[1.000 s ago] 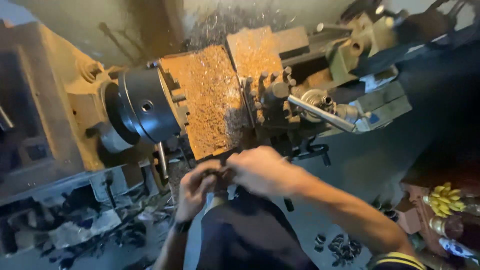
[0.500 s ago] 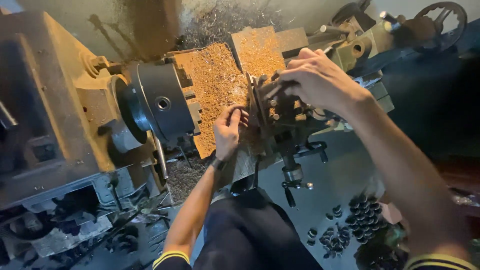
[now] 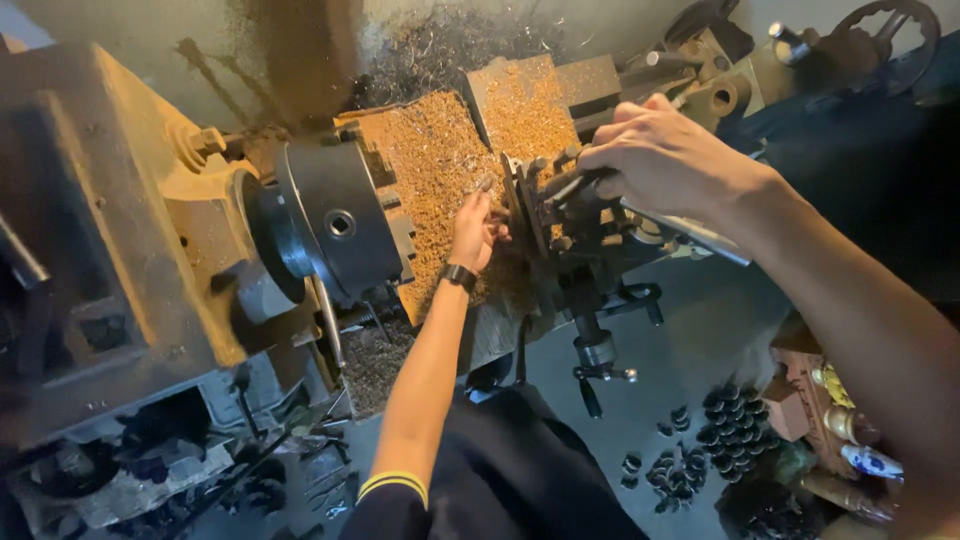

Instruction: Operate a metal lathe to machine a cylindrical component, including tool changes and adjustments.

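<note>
Seen from the head camera, the right hand [image 3: 665, 160] closes around the lathe's tool post [image 3: 560, 205], hiding its top, while the left hand [image 3: 475, 232] pinches a small, hard-to-make-out part beside the dark chuck [image 3: 335, 225] over brass shavings [image 3: 440, 165].

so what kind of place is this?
Likely a machine shop: a metal lathe with its chuck, brass-coloured chips covering the carriage, and small dark turned parts piled on the floor. Right hand on the tool post, left hand beside it.
</note>
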